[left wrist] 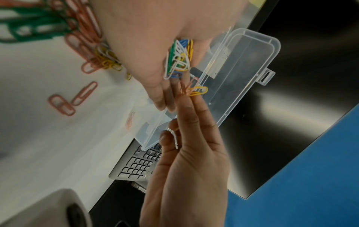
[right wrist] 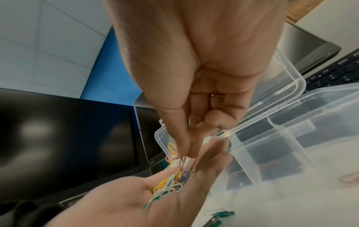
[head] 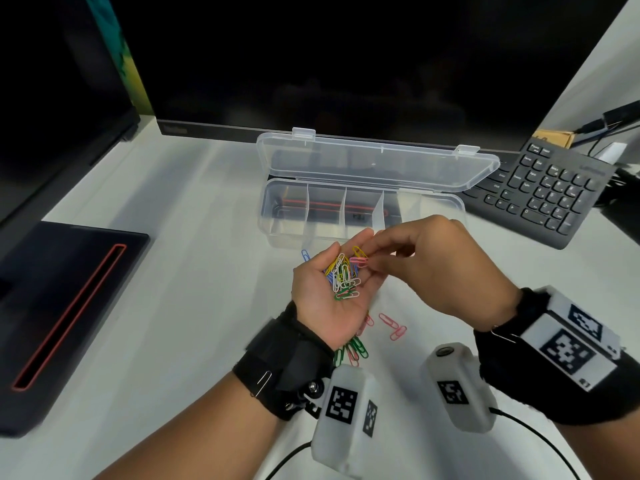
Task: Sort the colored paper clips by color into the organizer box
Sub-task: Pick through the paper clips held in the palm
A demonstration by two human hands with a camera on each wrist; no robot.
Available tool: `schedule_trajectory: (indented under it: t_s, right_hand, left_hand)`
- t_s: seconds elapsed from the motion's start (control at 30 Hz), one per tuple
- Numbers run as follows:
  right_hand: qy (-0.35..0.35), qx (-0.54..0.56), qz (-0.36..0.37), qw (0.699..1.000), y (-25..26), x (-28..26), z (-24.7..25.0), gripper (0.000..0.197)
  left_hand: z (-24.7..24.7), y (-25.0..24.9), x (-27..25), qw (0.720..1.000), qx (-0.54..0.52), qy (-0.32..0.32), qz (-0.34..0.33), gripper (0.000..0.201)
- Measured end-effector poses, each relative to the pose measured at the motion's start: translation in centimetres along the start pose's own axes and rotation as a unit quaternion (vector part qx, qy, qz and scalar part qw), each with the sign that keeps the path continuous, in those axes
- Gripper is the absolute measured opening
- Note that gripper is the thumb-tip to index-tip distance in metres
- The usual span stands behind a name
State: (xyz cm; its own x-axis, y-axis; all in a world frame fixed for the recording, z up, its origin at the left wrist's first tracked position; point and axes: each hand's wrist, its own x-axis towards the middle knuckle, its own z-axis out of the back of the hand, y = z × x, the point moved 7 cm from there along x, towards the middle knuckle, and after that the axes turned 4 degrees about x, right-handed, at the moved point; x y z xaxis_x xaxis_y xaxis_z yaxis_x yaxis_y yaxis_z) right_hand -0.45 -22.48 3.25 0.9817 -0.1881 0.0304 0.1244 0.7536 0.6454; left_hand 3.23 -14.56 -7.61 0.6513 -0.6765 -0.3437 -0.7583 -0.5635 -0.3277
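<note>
My left hand (head: 329, 299) is held palm up above the table and cradles a pile of coloured paper clips (head: 343, 276) in yellow, white, green and blue. Over its fingers, my right hand (head: 375, 253) pinches a pink clip (head: 359, 260) between thumb and forefinger, and a yellow clip (head: 358, 251) hangs linked to it. The left wrist view shows the same pink clip (left wrist: 189, 87) and yellow clip (left wrist: 200, 90). The clear organizer box (head: 362, 233) stands just behind the hands with its lid (head: 377, 161) open and its visible compartments bare.
Loose pink clips (head: 392, 326), green clips (head: 358, 348) and a blue clip (head: 305, 254) lie on the white table under and around the hands. A keyboard (head: 543, 188) sits at the right, a monitor (head: 346, 64) behind the box, and a black laptop (head: 62, 299) at the left.
</note>
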Motion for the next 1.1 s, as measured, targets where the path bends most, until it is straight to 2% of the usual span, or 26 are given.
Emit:
schedule_trajectory:
  t_s: [0.1, 0.33, 0.4, 0.43, 0.47, 0.53, 0.6, 0.63, 0.67, 0.7, 0.83, 0.9, 0.93, 0.97, 1.0, 1.03, 1.07, 1.1]
  right_hand:
    - [0.019, 0.049, -0.014, 0.999, -0.1, 0.0, -0.1, 0.025]
    - [0.003, 0.094, -0.044, 0.995, -1.0, 0.0, 0.1, 0.026]
    - [0.001, 0.157, -0.064, 0.985, -1.0, -0.1, 0.1, 0.027]
    - [0.003, 0.229, -0.079, 0.970, -1.0, -0.1, 0.1, 0.026]
    - [0.008, 0.319, -0.099, 0.942, -1.1, -0.2, -0.2, 0.026]
    - [0.011, 0.490, -0.166, 0.855, -1.6, -0.2, -0.8, 0.025]
    - [0.008, 0.609, -0.234, 0.758, -2.3, -0.3, -1.7, 0.020]
    - [0.008, 0.646, -0.255, 0.720, -2.6, -0.4, -2.1, 0.017]
    - [0.008, 0.667, -0.268, 0.695, -2.7, -0.4, -2.3, 0.016]
    - [0.007, 0.675, -0.275, 0.684, -2.8, -0.5, -2.5, 0.017]
    - [0.023, 0.680, -0.277, 0.678, -2.4, -0.9, -2.7, 0.027]
    - [0.028, 0.670, -0.275, 0.689, -2.3, -0.7, -2.5, 0.025]
    - [0.031, 0.653, -0.264, 0.709, -2.1, -0.5, -2.4, 0.024]
    - [0.032, 0.622, -0.245, 0.743, -1.8, -0.4, -2.0, 0.025]
    - [0.027, 0.565, -0.219, 0.795, -1.6, -0.2, -1.6, 0.028]
    - [0.019, 0.479, -0.180, 0.859, -1.3, -0.1, -1.1, 0.030]
    - [0.012, 0.367, -0.132, 0.921, -0.8, -0.2, -0.8, 0.030]
    - [0.008, 0.247, -0.076, 0.966, 0.0, -0.2, -0.5, 0.025]
  left_hand:
    - [0.0, 0.1, 0.0, 1.000, -0.011, 0.004, 0.005, 0.044]
    - [-0.1, 0.2, 0.2, 1.000, -0.008, 0.009, 0.009, 0.048]
    - [-0.1, 0.1, 0.2, 1.000, -0.014, 0.013, 0.009, 0.046]
    - [-0.1, 0.1, 0.3, 1.000, -0.017, 0.014, 0.008, 0.045]
    - [-0.1, 0.1, 0.3, 1.000, -0.016, 0.014, 0.007, 0.045]
    - [-0.1, 0.0, 0.3, 1.000, -0.006, 0.018, 0.006, 0.044]
    - [-0.1, -0.1, 0.2, 1.000, 0.001, 0.018, 0.006, 0.042]
    - [-0.1, -0.1, 0.2, 1.000, 0.002, 0.019, 0.006, 0.041]
    - [-0.2, -0.1, 0.2, 1.000, 0.004, 0.019, 0.006, 0.041]
    - [-0.2, -0.1, 0.1, 1.000, 0.005, 0.020, 0.006, 0.041]
    - [-0.3, -0.2, 0.1, 1.000, 0.006, 0.022, 0.011, 0.041]
    - [-0.3, -0.2, 0.1, 1.000, 0.013, 0.020, 0.012, 0.041]
    - [-0.4, -0.2, 0.1, 1.000, 0.017, 0.019, 0.010, 0.041]
    - [-0.4, -0.2, 0.1, 1.000, 0.018, 0.019, 0.007, 0.041]
    - [-0.4, -0.3, 0.1, 1.000, 0.016, 0.019, 0.005, 0.042]
    - [-0.4, -0.3, 0.0, 1.000, 0.010, 0.020, 0.004, 0.042]
    - [-0.4, -0.3, 0.0, 1.000, 0.003, 0.020, 0.005, 0.043]
    - [-0.4, -0.3, 0.0, 1.000, -0.003, 0.023, 0.008, 0.044]
